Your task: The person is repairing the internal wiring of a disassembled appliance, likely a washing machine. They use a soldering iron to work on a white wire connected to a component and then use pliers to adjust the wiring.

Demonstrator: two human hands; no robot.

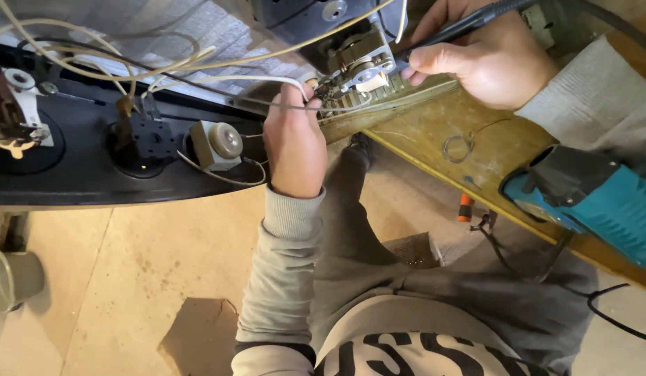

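Observation:
My left hand [293,143] is closed on thin pale wires [267,82] at the end of a long black panel [86,177]. My right hand [486,59] grips a black pen-shaped tool [469,22], probably a soldering iron. Its tip touches a small metal switch part [361,66] just right of my left hand's fingers. The panel carries several components: a beige knob unit [217,145], a black block [145,136] and a white bracket part [17,104]. Cream wires loop over the panel.
A wooden bench [469,150] runs diagonally on the right, with a small wire coil [459,147] on it and a teal and black power tool [591,198] at its edge. A grey cup [13,278] stands at the left. Below are a wooden floor and my grey-clad legs.

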